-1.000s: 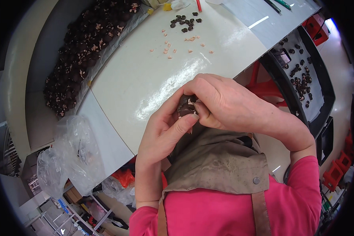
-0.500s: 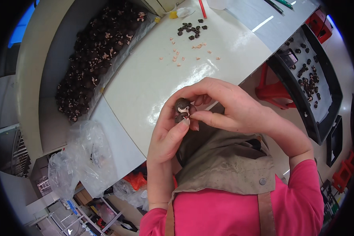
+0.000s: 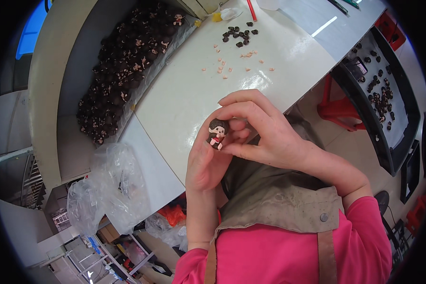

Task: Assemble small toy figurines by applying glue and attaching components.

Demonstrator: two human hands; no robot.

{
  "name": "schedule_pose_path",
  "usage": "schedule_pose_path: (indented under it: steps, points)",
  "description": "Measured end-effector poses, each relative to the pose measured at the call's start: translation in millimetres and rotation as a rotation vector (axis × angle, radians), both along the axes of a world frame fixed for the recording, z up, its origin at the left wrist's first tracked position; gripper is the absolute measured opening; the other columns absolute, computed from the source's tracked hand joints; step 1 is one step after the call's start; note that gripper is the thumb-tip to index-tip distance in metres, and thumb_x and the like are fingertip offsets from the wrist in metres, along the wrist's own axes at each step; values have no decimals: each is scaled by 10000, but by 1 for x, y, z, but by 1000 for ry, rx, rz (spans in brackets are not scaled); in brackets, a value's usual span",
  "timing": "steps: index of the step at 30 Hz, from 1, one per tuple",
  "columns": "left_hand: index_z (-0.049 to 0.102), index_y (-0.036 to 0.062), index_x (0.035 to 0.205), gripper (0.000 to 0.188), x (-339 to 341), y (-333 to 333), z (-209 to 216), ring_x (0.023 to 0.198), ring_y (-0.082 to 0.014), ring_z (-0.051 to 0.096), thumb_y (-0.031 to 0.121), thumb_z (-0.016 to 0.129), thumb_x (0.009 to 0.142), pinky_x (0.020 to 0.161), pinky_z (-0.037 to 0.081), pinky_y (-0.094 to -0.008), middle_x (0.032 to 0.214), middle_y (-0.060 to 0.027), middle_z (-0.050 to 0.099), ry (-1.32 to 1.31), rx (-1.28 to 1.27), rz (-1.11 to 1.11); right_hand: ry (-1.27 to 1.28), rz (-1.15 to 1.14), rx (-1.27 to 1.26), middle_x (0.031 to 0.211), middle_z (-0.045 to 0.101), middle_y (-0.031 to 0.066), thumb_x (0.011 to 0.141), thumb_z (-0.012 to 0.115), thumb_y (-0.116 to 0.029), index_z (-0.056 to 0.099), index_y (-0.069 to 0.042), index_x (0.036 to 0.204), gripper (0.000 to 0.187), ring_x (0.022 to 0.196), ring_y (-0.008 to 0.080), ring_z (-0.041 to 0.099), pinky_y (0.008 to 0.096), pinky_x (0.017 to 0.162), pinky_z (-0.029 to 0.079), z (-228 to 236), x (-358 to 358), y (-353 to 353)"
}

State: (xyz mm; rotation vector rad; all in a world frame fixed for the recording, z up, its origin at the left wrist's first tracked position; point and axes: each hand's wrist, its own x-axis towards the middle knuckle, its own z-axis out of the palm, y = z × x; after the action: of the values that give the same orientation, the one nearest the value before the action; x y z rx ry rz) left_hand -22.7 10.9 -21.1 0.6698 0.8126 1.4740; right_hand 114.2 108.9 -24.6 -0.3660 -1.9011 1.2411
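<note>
Brown figurine [image 3: 217, 133], mid-frame: your left hand [image 3: 205, 163] cradles it, your right hand [image 3: 275, 135] touches its base, grip unclear; support its back and press only gently.

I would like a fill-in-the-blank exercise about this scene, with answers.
The small, dark-haired toy figurine between the left hand and right hand shows the bright colour ____ on its front.
The large black rectangular tray is on the person's ____ side.
The crumpled transparent plastic bag is on the person's ____ side.
Answers: red; right; left.

Pink shirt [image 3: 274, 258], brownish apron [image 3: 281, 208].
</note>
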Motion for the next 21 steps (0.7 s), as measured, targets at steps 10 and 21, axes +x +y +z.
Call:
schedule_pose_path:
  steps: [10,21]
  points:
    - [262,-52,1356,782,3,-3,3,1155,-294,500,482,555,866,987,384,-392,1273,-191,461,63,-76,7,84,-45,123,1061,539,111,666,714,42,570,-19,1032,398,931,232,570,294,755,499,-6,-6,3]
    - [341,-31,1320,628,-3,-1,-6,1170,-319,489,480,335,956,990,380,-416,1262,-214,480,-166,-40,-34,31,-57,59,1022,566,107,665,730,10,559,-14,1021,395,930,228,574,307,785,486,-7,-9,3]
